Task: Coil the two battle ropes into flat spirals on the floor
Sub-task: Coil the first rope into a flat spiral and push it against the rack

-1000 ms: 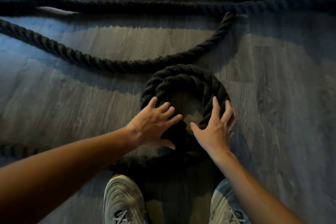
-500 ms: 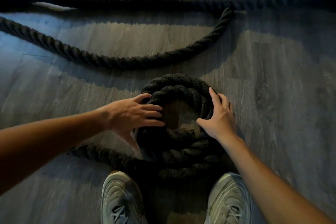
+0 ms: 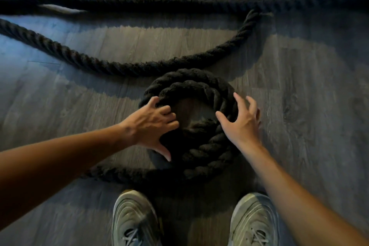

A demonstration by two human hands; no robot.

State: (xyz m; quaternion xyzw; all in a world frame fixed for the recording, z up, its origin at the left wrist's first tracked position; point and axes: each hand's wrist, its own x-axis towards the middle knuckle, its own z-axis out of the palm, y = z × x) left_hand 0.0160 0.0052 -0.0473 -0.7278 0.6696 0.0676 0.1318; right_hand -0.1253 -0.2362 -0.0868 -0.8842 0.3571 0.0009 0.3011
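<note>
**Battle rope: handling and hold points at an early stage of coiling**

A small coil (image 3: 191, 124) of thick, dark, twisted rope is shown on the floor (image 3: 299, 106), lying between the two hands and just ahead of the shoes (image 3: 137, 219). About two turns are wound round an open centre, through which bare boards are seen. The left hand (image 3: 153, 126) is laid on the coil's left side, fingers curled over the inner turn and thumb spread toward the near edge; whether the rope is truly clasped cannot be told. The right hand (image 3: 241, 124) is spread wide on the coil's right side, thumb inside the ring and fingers outside; nothing is enclosed by it.

From the near edge of the coil a tail (image 3: 123, 173) is led away to the left, below the left forearm. Beyond both hands a loose bight (image 3: 139, 68) is curved across the floor, and further off several straight runs (image 3: 159, 4) are laid side by side; which run belongs to which rope cannot be told.

The rope is judged heavy and stiff in bending, though yielding on its surface. Its coarse lay should give good friction, so slipping is unlikely. Turns are likely to spring outward or ride upward if released. It is best pressed flat from above with open palms on opposite sides, while fresh rope is fed from the tail close to where it joins the coil.
</note>
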